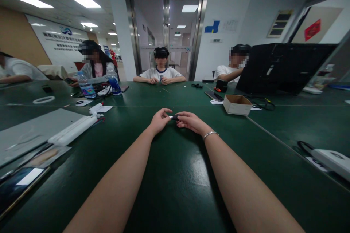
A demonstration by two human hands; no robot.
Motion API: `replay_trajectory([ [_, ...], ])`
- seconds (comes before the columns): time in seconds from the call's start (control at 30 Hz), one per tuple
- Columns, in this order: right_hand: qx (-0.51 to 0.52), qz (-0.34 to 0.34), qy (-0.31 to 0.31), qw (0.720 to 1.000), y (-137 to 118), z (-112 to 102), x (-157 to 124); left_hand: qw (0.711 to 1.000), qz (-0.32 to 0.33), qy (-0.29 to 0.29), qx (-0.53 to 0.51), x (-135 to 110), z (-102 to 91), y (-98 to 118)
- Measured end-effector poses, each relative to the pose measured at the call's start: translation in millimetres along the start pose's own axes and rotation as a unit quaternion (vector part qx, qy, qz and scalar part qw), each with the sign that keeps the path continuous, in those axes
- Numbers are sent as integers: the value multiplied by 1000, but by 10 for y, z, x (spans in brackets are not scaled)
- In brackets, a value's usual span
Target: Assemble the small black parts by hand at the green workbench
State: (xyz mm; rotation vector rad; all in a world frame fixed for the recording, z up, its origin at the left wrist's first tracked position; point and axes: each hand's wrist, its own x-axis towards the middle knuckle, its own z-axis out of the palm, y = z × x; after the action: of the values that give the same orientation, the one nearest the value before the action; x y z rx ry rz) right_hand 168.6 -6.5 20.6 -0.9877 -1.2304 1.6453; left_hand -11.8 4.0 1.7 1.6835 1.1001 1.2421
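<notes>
Over the green table [169, 167], both hands meet at a small black stick with a silver metal end [174, 117]; it looks like a USB flash drive, though it is too small to be sure. My right hand [193, 122] pinches the black body between thumb and fingers. At the silver end is my left hand [160, 121], its thumb at the metal and its index finger arched above. A silver bracelet [210, 135] circles my right wrist. The fingers partly hide the stick.
A small open box [237, 105] and a phone [213, 95] lie beyond my right hand; a large black monitor [281, 67] stands behind. At left are a white power strip [72, 130], a grey laptop [35, 127], another phone [22, 185] and bottles [86, 85]. A person [160, 72] sits opposite.
</notes>
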Motion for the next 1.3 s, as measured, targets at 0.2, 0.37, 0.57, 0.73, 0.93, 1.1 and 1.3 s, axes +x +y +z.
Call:
replay_trajectory([
  [0.2, -5, -5, 9, 1000, 12, -13, 2, 1000, -2, 0, -3, -3, 3, 21],
  [0.37, -1, -11, -7, 1000, 21, -26, -3, 1000, -10, -5, -9, -15, 3, 32],
  [0.57, 2, -7, -9, 1000, 6, -18, -8, 1000, -2, -2, -5, -13, 1, 23],
  [0.73, 6, -4, -3, 1000, -9, -5, -18, 1000, -2, 3, -9, -10, 3, 16],
  [0.93, 0, -2, 3, 1000, -19, 13, -25, 1000, 1, -2, -9, -19, -3, 32],
  [1.1, -3, 5, 8, 1000, -21, 28, -19, 1000, -1, 3, -11, -20, -2, 38],
  [1.3, -5, 6, 0, 1000, -17, 12, -12, 1000, -4, 2, -13, -23, 0, 67],
])
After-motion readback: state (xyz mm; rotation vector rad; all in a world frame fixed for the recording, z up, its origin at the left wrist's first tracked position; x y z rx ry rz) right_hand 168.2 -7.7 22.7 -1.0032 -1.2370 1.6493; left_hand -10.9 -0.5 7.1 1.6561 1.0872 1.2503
